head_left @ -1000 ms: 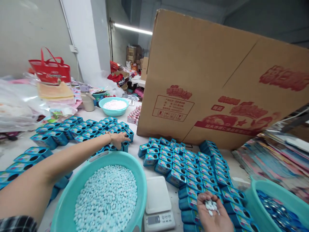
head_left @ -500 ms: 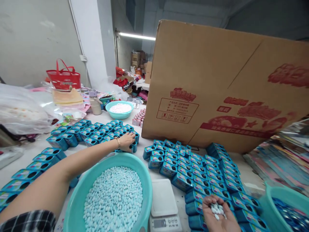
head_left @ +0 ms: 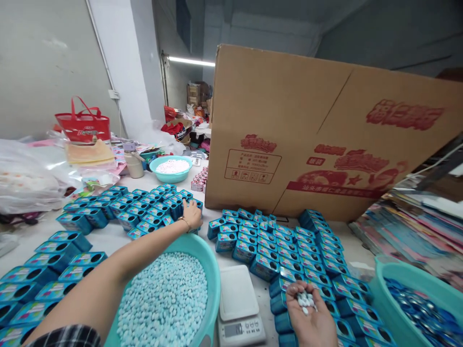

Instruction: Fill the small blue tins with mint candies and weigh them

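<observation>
My left hand (head_left: 192, 215) reaches over the far rim of the large turquoise basin (head_left: 214, 270). Its fingers are spread over the tops of blue tins (head_left: 155, 212) at the right end of a cluster; the thumb is hidden. Each tin has a dark round hole in its top. Pale blue oval candies (head_left: 166, 299) fill much of the basin, under my forearm. Palm up, my right hand (head_left: 313, 320) is cupped around several pale candies (head_left: 306, 301). It is over the near part of another block of blue tins (head_left: 289, 250).
A white digital scale (head_left: 238, 294) stands right of the basin. Behind the tins leans a big cardboard box (head_left: 307, 120). At the right are a turquoise tub (head_left: 383, 262) of shiny blue pieces and stacked printed sheets (head_left: 408, 231). A smaller basin (head_left: 171, 177) of whitish pieces sits farther back.
The view has shifted, with most things sliding left in it. My left hand has moved a little left across the tin tops. My right hand still cups the candies.
</observation>
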`<state>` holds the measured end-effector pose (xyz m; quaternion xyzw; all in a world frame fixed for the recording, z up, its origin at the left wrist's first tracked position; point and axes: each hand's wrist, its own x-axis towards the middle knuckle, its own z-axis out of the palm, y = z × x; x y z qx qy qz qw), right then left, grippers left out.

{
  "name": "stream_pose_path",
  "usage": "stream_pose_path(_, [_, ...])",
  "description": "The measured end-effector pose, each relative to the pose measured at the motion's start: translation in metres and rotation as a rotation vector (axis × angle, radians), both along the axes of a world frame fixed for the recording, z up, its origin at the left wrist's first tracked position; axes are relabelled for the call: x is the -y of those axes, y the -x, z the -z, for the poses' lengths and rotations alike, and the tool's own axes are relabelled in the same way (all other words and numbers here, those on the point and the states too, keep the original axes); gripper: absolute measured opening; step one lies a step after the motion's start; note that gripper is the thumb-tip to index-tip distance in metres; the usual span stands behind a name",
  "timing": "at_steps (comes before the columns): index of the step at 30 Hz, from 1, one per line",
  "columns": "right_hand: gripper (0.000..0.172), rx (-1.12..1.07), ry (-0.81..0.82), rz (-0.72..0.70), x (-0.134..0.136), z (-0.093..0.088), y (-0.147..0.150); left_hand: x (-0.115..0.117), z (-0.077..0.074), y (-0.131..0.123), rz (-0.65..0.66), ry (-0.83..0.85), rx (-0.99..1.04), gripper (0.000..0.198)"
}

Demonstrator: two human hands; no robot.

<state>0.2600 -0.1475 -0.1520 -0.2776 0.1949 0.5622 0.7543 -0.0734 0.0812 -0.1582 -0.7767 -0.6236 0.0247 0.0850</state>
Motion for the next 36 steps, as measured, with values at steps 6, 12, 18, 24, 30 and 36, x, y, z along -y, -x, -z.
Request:
stream_pose_path(6, [0.012, 0.020, -0.030, 0.030, 0.012, 0.011, -0.015, 0.009, -0.033, -0.001, -0.035, -0.061, 0.023, 0.038])
stream_pose_path(12, [0.011, 0.078, -0.050, 0.073, 0.018, 0.010, -0.023, 0.037, -0.112, -0.011, 0.129, -0.165, 0.087, 0.045])
stream_pose_path(18, [0.010, 0.131, -0.154, -0.023, 0.016, 0.006, -0.005, 0.113, -0.105, -0.079, 0.544, -0.110, 0.233, 0.043])
stream_pose_path(24, [0.012, 0.054, -0.229, -0.069, 0.025, 0.012, 0.008, 0.158, -0.029, -0.134, 0.583, 0.129, 0.180, 0.037])
stream_pose_path(30, [0.009, 0.054, -0.260, -0.088, 0.030, 0.010, 0.006, 0.162, -0.049, -0.096, 0.446, -0.027, 0.366, 0.106])
stream_pose_path(36, [0.012, 0.120, -0.282, -0.123, 0.021, 0.008, 0.007, 0.179, -0.050, 0.001, 0.202, -0.031, 0.489, 0.093])
